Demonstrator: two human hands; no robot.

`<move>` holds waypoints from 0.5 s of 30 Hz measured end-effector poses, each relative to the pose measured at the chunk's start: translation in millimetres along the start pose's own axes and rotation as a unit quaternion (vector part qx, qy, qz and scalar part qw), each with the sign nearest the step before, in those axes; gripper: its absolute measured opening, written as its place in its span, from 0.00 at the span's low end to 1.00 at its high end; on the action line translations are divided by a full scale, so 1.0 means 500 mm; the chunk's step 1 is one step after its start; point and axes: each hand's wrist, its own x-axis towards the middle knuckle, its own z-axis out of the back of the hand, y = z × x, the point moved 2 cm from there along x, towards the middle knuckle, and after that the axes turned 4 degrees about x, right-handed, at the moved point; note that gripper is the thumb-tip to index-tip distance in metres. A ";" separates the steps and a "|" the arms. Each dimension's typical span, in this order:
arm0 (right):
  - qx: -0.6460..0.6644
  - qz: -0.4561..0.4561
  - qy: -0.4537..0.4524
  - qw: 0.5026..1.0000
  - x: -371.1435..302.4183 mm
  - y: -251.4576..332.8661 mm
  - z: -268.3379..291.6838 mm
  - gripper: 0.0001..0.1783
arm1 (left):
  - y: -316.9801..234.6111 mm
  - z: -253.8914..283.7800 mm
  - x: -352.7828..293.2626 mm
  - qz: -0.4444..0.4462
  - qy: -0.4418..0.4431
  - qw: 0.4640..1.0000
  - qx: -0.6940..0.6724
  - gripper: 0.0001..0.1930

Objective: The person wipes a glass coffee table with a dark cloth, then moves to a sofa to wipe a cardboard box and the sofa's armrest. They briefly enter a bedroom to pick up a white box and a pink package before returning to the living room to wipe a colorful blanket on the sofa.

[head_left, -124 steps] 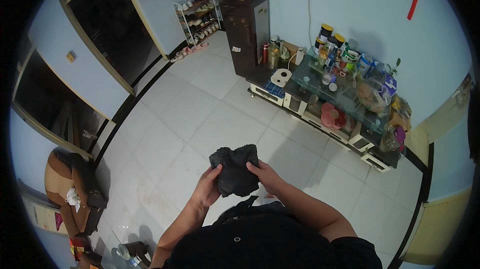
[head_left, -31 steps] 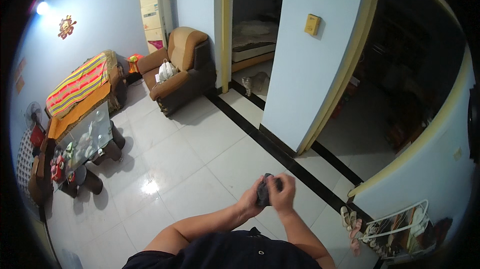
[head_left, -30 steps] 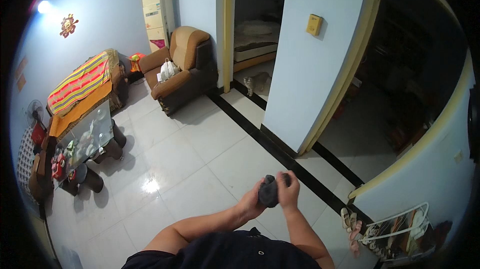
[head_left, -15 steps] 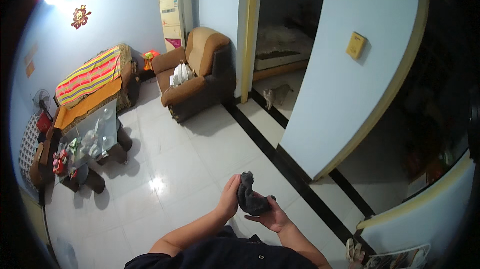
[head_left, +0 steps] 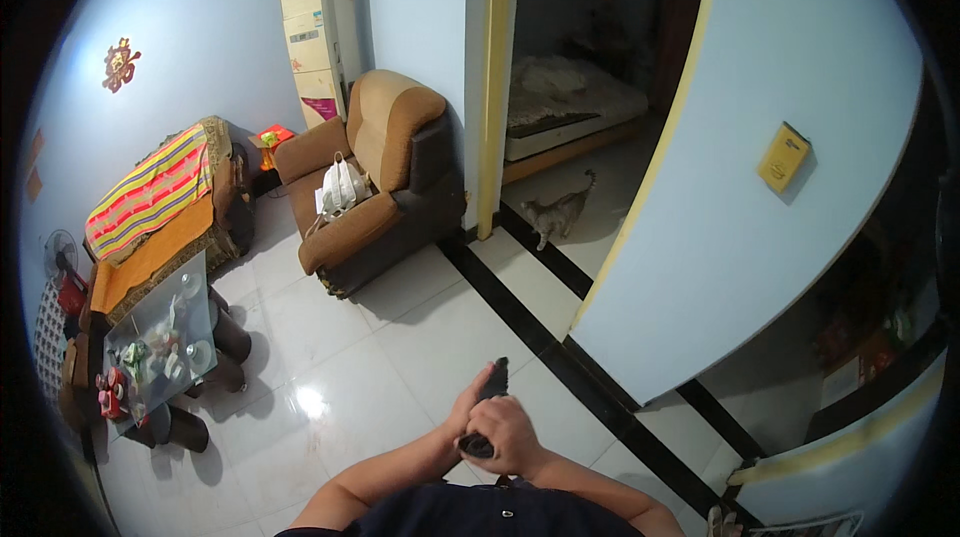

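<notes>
A soft dark grey cloth bundle (head_left: 495, 380) is squeezed between both my hands, in front of my body. My left hand (head_left: 463, 411) lies along its left side with the fingers pressed to it. Wrapped across its middle is my right hand (head_left: 512, 431), the fingers curled over the cloth. One end sticks out above the hands and a rounded end shows below them. The hands hide the rest, so I cannot tell what kind of cloth item it is.
A brown armchair (head_left: 409, 139) with a white bag (head_left: 343, 184) stands ahead. At left are a glass coffee table (head_left: 150, 389), stools and a sofa (head_left: 150, 259) with a striped cover. A cat (head_left: 563, 214) is in the doorway, left of a blue-white wall (head_left: 730, 227).
My right hand has moved from under the cloth's lower right end to close over its middle. The cloth is bunched tighter. The cat has shifted its pose, and the view has turned slightly.
</notes>
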 end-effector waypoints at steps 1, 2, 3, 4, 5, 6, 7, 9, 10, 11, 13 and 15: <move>-0.029 0.019 -0.069 0.997 0.030 -0.035 0.021 0.13 | -0.009 0.022 0.030 0.028 0.068 0.996 -0.057 0.19; -0.055 -0.034 -0.119 0.991 0.042 -0.097 0.038 0.13 | -0.017 -0.039 0.053 -0.014 -0.096 0.995 0.000 0.17; -0.072 -0.080 -0.167 0.980 0.054 -0.160 0.051 0.12 | -0.027 -0.062 0.080 -0.024 -0.154 0.988 -0.013 0.16; -0.005 -0.172 -0.207 0.963 0.071 -0.220 0.075 0.12 | -0.043 -0.047 0.123 -0.042 -0.161 0.986 0.006 0.16; 0.064 -0.262 -0.242 0.932 0.081 -0.284 0.099 0.12 | -0.060 -0.031 0.163 -0.061 -0.169 0.983 0.026 0.16; 0.114 -0.275 -0.242 0.923 0.089 -0.360 0.125 0.13 | -0.082 -0.033 0.199 -0.059 -0.189 0.979 0.056 0.17; 0.152 -0.283 -0.236 0.917 0.094 -0.416 0.136 0.13 | -0.108 -0.038 0.231 -0.057 -0.209 0.972 0.085 0.18; 0.264 -0.299 -0.195 0.896 0.122 -0.501 0.148 0.08 | -0.168 -0.049 0.308 -0.070 -0.226 0.965 0.109 0.18; 0.322 -0.327 -0.170 0.872 0.136 -0.541 0.161 0.05 | -0.204 -0.048 0.349 -0.084 -0.222 0.966 0.103 0.18; 0.358 -0.330 -0.164 0.858 0.162 -0.562 0.176 0.05 | -0.240 -0.044 0.385 -0.098 -0.222 0.966 0.095 0.18; 0.427 -0.335 -0.153 0.826 0.219 -0.599 0.204 0.05 | -0.318 -0.048 0.449 -0.148 -0.229 0.957 0.098 0.21; 0.337 -0.200 -0.108 0.913 0.270 -0.637 0.236 0.10 | -0.375 -0.029 0.514 -0.202 -0.175 0.959 0.099 0.22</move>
